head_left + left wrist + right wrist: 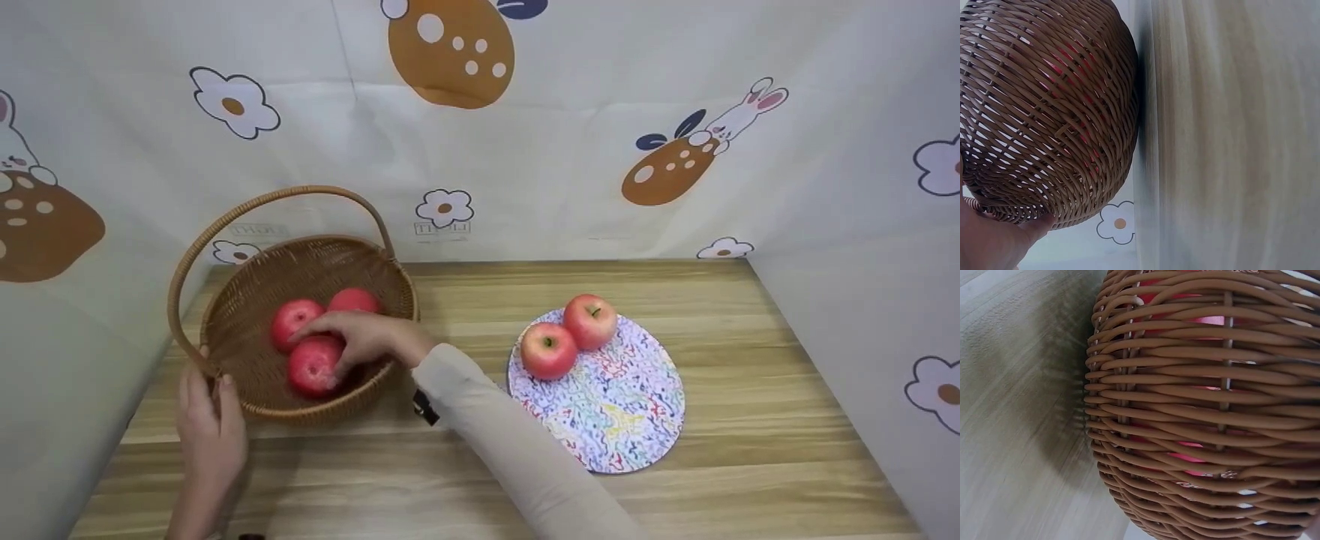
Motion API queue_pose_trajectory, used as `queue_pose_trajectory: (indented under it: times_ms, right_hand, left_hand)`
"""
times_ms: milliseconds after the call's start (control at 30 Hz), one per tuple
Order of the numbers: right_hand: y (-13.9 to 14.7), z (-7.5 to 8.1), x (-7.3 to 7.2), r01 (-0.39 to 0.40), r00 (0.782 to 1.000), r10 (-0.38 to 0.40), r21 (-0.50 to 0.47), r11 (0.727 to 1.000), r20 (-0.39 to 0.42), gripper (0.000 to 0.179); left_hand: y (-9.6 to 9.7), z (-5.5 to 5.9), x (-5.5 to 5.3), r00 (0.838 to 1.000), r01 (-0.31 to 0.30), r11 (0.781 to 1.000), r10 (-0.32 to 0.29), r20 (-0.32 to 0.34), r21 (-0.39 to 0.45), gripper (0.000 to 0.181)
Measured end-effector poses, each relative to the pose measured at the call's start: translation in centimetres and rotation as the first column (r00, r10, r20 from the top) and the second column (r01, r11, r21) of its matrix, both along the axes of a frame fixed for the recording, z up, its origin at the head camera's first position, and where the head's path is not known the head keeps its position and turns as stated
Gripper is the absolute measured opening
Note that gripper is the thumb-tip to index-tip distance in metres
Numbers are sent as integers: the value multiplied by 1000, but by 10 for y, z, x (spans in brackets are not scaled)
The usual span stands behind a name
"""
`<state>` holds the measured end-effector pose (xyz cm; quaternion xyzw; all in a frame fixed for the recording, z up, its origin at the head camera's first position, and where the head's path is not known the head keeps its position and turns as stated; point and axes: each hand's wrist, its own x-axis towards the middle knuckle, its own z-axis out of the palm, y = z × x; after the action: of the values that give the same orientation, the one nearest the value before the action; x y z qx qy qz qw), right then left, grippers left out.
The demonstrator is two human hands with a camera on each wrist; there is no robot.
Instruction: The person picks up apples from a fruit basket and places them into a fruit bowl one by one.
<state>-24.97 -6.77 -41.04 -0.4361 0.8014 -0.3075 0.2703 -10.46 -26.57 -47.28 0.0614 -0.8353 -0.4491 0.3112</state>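
Observation:
A brown wicker basket (244, 322) with a tall arched handle stands at the left, holding three red apples. My left hand (210, 431) grips its rim near the foot of the handle; the left wrist view shows that thumb (1036, 228) against the weave. Inside the basket, my right hand (367, 335) has its thumb and fingers curled round the nearest apple (311, 367). Just behind are another apple (295, 319) and a third apple (355, 300), partly hidden. From the right wrist, only the basket's woven side (1202, 405) shows, with red glimpsed through the gaps.
On the right lies a round, colourfully patterned plate (622, 416), bearing an apple (549, 352) and a second apple (590, 322) side by side. Everything rests on a wood-grain table (750, 450). Printed cloth walls (555, 172) enclose its back and sides.

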Motion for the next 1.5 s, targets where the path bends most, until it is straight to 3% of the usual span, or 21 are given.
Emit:
queue_pose_trajectory:
  times_ms: [367,500,867,1067,1300,1500]
  right_hand:
    - [-7,-1,-1,-50,993,50,6,999,108,76]
    - [-9,-1,-2,-80,995,78,30,996,66,74]
    - [-9,-4,1,-25,993,32,63,998,-113,68]
    - [-7,-6,-1,-55,991,57,13,998,-122,64]
    - [-6,-6,-2,-62,991,66,38,997,-113,60]
    - [-4,-4,-1,-72,996,72,9,997,-55,58]
  left_hand:
    - [1,-2,-1,999,12,1000,-11,-50,6,50]
    - [1,-2,-1,999,13,1000,-13,-51,9,50]
    - [1,-2,-1,999,16,1000,-15,-34,13,51]
    - [1,-1,-1,999,17,1000,-16,-28,8,51]
    - [2,-1,0,1000,10,1000,-10,-21,-4,51]
    - [1,0,0,1000,9,1000,-10,8,6,52]
